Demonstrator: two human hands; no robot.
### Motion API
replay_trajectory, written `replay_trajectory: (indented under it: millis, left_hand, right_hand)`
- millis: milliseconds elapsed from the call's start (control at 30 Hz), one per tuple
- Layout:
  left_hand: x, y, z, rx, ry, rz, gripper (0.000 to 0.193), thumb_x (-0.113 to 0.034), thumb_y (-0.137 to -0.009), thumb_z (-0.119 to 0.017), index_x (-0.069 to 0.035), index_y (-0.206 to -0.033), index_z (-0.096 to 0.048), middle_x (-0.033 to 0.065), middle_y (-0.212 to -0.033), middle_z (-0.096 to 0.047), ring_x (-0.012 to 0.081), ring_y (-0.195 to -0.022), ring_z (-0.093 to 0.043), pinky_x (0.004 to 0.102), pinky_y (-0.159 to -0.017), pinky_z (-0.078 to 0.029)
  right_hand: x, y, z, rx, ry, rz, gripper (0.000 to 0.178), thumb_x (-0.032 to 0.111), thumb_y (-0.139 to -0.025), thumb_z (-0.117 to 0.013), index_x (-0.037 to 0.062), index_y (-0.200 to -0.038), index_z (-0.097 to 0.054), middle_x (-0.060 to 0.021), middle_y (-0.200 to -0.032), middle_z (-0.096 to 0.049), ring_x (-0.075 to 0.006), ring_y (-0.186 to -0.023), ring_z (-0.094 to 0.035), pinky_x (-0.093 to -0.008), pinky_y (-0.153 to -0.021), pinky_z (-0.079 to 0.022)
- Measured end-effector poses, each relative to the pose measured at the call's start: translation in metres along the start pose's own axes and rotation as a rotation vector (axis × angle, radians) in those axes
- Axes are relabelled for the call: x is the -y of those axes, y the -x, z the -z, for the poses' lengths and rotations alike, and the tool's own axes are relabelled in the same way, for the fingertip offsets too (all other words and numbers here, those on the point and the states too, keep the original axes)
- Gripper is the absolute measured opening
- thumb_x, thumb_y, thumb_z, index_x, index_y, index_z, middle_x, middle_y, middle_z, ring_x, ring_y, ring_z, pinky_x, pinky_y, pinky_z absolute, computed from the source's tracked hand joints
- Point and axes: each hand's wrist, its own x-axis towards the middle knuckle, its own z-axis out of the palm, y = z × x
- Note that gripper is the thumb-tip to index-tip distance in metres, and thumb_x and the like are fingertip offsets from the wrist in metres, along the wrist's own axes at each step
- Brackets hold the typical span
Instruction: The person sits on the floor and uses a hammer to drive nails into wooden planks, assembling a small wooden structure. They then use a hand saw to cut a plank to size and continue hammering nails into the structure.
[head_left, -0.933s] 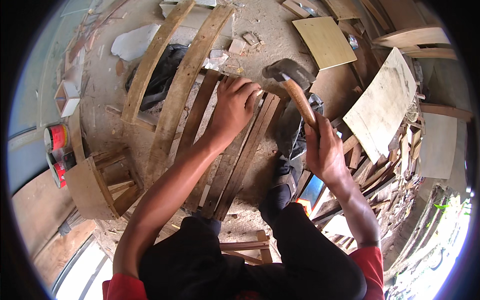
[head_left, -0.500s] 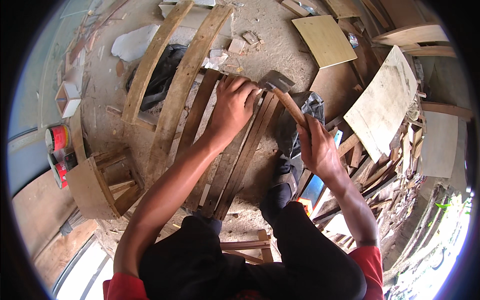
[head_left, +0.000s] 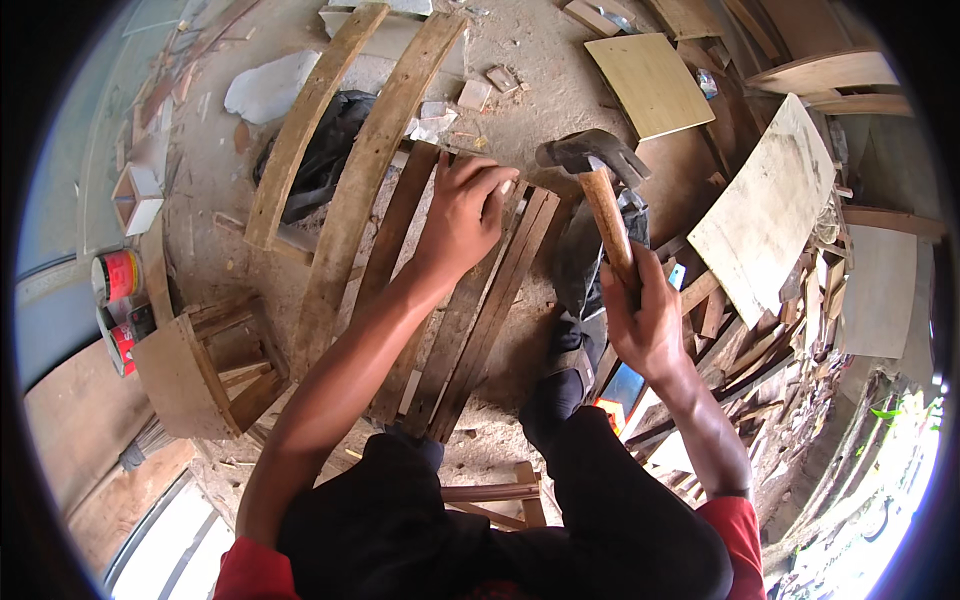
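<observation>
My right hand [head_left: 645,320] grips the wooden handle of a claw hammer [head_left: 592,165], whose dark metal head is raised just right of my left fingers. My left hand [head_left: 465,215] presses down on several dark wooden slats [head_left: 455,330] lying side by side on the dusty ground, fingertips pinched together near their far ends, possibly on a nail too small to make out. Two long curved planks [head_left: 350,180] lie to the left of the slats. My legs in dark trousers [head_left: 600,510] fill the lower middle.
A small wooden stool [head_left: 195,370] and cans [head_left: 118,275] stand at the left. A flat yellowish board [head_left: 650,82] and a pale panel [head_left: 765,215] lie at the upper right, with a heap of offcuts [head_left: 760,350] on the right. A black bag [head_left: 325,160] lies under the curved planks.
The hammer came down onto the slats beside my left fingers, then rose again. My left hand has stayed on the slats.
</observation>
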Motion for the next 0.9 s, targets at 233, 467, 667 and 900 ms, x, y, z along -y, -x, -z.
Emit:
replay_trajectory:
  millis: [233, 467, 667, 900]
  left_hand:
    - [0.003, 0.003, 0.002, -0.001, -0.123, 0.026, 0.031, -0.005, -0.087, -0.065, 0.0, -0.118, -0.064, 0.017, -0.123, -0.061, 0.0374, -0.126, -0.051, 0.0465, -0.108, -0.04]
    - [0.013, 0.003, 0.007, 0.097, -0.05, 0.026, 0.027, -0.008, -0.085, -0.07, -0.001, -0.111, -0.068, 0.0112, -0.126, -0.062, 0.0363, -0.126, -0.051, 0.047, -0.11, -0.039]
    - [0.016, -0.004, 0.008, 0.132, 0.127, 0.152, 0.031, -0.006, -0.079, -0.079, -0.003, -0.106, -0.064, 0.013, -0.122, -0.062, 0.0354, -0.122, -0.054, 0.0444, -0.106, -0.041]
    - [0.013, -0.004, 0.013, 0.105, 0.14, 0.278, 0.047, -0.01, -0.079, -0.081, -0.004, -0.113, -0.05, 0.02, -0.124, -0.056, 0.0372, -0.121, -0.053, 0.0448, -0.104, -0.042]
  right_hand:
    - [-0.015, 0.006, -0.007, 0.036, -0.03, 0.153, 0.037, 0.004, -0.096, -0.061, -0.0037, -0.129, -0.047, -0.0199, -0.084, -0.062, -0.031, -0.073, -0.066, -0.0378, -0.065, -0.05]
    - [-0.009, 0.003, -0.003, 0.045, -0.021, 0.115, 0.036, 0.003, -0.096, -0.061, -0.0028, -0.129, -0.047, -0.0231, -0.09, -0.064, -0.0366, -0.08, -0.068, -0.0406, -0.069, -0.052]
    - [-0.014, -0.002, -0.01, 0.054, 0.029, 0.117, 0.037, 0.008, -0.097, -0.061, -0.0018, -0.13, -0.047, -0.0254, -0.095, -0.065, -0.0392, -0.088, -0.07, -0.0429, -0.073, -0.053]
    - [-0.003, 0.007, -0.014, -0.015, -0.032, 0.023, 0.036, 0.01, -0.099, -0.059, -0.0014, -0.131, -0.047, -0.0262, -0.091, -0.066, -0.0433, -0.084, -0.069, -0.0454, -0.07, -0.054]
